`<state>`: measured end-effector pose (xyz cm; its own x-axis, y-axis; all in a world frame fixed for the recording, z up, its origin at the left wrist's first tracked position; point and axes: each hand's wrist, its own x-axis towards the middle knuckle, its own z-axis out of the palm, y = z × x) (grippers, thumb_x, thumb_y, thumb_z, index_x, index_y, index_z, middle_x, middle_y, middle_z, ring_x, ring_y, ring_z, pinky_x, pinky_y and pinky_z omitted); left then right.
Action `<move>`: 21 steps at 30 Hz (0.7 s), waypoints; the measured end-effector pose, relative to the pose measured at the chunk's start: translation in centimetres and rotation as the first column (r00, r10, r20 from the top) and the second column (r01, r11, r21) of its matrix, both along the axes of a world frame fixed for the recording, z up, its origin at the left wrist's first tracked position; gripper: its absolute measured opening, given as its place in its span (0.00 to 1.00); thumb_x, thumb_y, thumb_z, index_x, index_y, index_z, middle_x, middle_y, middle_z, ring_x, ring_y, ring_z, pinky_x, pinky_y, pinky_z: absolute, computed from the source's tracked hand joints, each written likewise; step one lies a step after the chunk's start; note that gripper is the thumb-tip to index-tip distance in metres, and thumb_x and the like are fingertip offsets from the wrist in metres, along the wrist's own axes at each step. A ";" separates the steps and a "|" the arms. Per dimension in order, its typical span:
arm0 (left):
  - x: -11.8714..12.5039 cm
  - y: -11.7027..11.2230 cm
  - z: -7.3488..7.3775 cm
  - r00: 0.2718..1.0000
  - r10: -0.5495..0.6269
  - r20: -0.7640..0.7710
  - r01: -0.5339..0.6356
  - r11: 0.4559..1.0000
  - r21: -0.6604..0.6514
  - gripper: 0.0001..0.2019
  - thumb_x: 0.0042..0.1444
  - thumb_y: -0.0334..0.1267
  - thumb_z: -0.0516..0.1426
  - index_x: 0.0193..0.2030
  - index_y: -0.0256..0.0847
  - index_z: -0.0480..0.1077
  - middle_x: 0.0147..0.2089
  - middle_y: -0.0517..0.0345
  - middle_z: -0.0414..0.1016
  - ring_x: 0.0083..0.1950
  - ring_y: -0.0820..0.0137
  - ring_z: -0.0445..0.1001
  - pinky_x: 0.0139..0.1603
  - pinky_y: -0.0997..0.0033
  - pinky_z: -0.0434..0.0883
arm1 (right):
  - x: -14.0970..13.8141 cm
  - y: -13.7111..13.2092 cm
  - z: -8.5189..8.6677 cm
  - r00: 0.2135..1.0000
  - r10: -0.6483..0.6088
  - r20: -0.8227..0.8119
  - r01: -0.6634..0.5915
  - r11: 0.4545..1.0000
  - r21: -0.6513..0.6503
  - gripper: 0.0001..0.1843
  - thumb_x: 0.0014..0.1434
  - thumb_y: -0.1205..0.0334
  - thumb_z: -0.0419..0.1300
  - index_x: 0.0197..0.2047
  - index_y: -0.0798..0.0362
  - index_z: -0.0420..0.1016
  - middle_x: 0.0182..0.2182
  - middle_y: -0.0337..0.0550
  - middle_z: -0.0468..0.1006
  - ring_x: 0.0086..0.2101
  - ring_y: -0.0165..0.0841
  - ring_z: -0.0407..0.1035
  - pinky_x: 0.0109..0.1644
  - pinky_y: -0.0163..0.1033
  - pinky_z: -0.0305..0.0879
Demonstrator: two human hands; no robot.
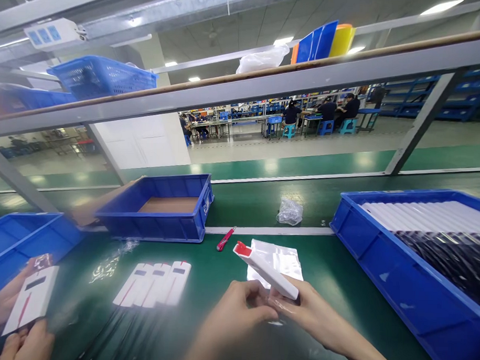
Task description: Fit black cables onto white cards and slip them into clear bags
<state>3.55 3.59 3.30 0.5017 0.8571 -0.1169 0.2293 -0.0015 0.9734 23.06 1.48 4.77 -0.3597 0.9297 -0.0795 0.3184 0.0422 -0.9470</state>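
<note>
My right hand (307, 307) grips a slim white plastic device (271, 275), tilted, with a red piece at its far upper end. Fingers curled, my left hand (241, 306) meets the right one below the device's near end; whatever sits in its pinch is hidden. A shiny bit of clear film shows by the right fingertips. Just behind the device lies a clear plastic bag (286, 260) on the green table. A red utility knife (225, 239) rests farther back.
Three white devices (153, 284) with black cables lie left of centre. At far left, a co-worker's hands (31, 343) hold another device (33, 296). Blue bins stand at left, back (151, 232) and right (379, 258); the right one holds many devices. Crumpled plastic (290, 211) lies behind.
</note>
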 end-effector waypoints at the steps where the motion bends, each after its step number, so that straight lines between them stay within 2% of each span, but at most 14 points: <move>1: 0.1 0.1 -0.2 1.000 0.002 0.004 -0.002 1.000 -0.015 0.05 0.50 0.37 0.64 0.29 0.38 0.74 0.27 0.63 0.70 0.32 0.71 0.65 0.35 0.73 0.59 | 0.2 0.0 0.0 1.000 -0.009 0.006 0.009 1.000 0.006 0.15 0.63 0.47 0.59 0.33 0.50 0.70 0.30 0.34 0.67 0.33 0.32 0.59 0.36 0.35 0.55; 3: 0.0 0.1 -0.6 0.999 0.040 0.003 -0.040 0.999 -0.008 0.08 0.52 0.38 0.63 0.26 0.37 0.72 0.25 0.64 0.67 0.30 0.72 0.63 0.33 0.73 0.58 | 0.6 -0.2 -0.1 0.999 -0.036 0.040 0.037 0.999 -0.009 0.13 0.62 0.49 0.60 0.34 0.51 0.70 0.27 0.32 0.64 0.30 0.31 0.56 0.33 0.35 0.52; 6: -0.1 0.1 -0.8 0.997 0.076 -0.020 -0.075 0.997 0.031 0.11 0.55 0.40 0.61 0.25 0.38 0.73 0.24 0.62 0.70 0.31 0.71 0.66 0.34 0.73 0.60 | 1.2 -0.8 -0.1 0.994 -0.066 0.083 0.071 0.995 -0.067 0.10 0.59 0.54 0.61 0.35 0.51 0.71 0.24 0.30 0.59 0.28 0.30 0.53 0.31 0.34 0.51; 9: 0.0 -0.1 -0.6 0.997 0.070 -0.015 -0.070 0.997 0.036 0.09 0.55 0.40 0.61 0.28 0.38 0.74 0.25 0.62 0.71 0.30 0.71 0.67 0.33 0.73 0.60 | 1.3 -1.3 0.1 0.992 -0.095 0.086 0.103 0.991 -0.089 0.12 0.57 0.51 0.61 0.33 0.51 0.69 0.26 0.32 0.62 0.30 0.31 0.55 0.33 0.34 0.55; 13: 0.2 -0.1 -0.4 0.996 0.084 0.035 -0.086 0.995 0.056 0.10 0.56 0.40 0.61 0.27 0.38 0.71 0.23 0.63 0.68 0.28 0.72 0.65 0.30 0.74 0.59 | 1.3 -1.5 0.2 0.989 -0.117 0.090 0.126 0.987 -0.097 0.14 0.55 0.49 0.63 0.35 0.51 0.73 0.27 0.34 0.67 0.30 0.33 0.61 0.33 0.33 0.61; 17: -0.2 0.3 -0.7 0.992 0.060 0.113 -0.056 0.998 -0.041 0.14 0.55 0.44 0.63 0.27 0.37 0.69 0.23 0.63 0.67 0.28 0.73 0.65 0.31 0.74 0.59 | 2.2 -1.7 -0.5 0.987 -0.107 0.118 0.120 0.987 -0.109 0.13 0.55 0.51 0.64 0.38 0.51 0.75 0.29 0.34 0.70 0.30 0.32 0.63 0.34 0.33 0.62; 21: -1.0 0.6 -1.3 0.989 0.030 0.147 -0.009 0.990 -0.142 0.18 0.53 0.50 0.65 0.27 0.36 0.69 0.23 0.63 0.65 0.26 0.76 0.60 0.28 0.75 0.54 | 4.1 -2.5 -0.9 0.975 -0.126 0.181 0.145 0.985 -0.095 0.19 0.63 0.42 0.57 0.42 0.49 0.77 0.33 0.38 0.75 0.36 0.37 0.69 0.41 0.36 0.64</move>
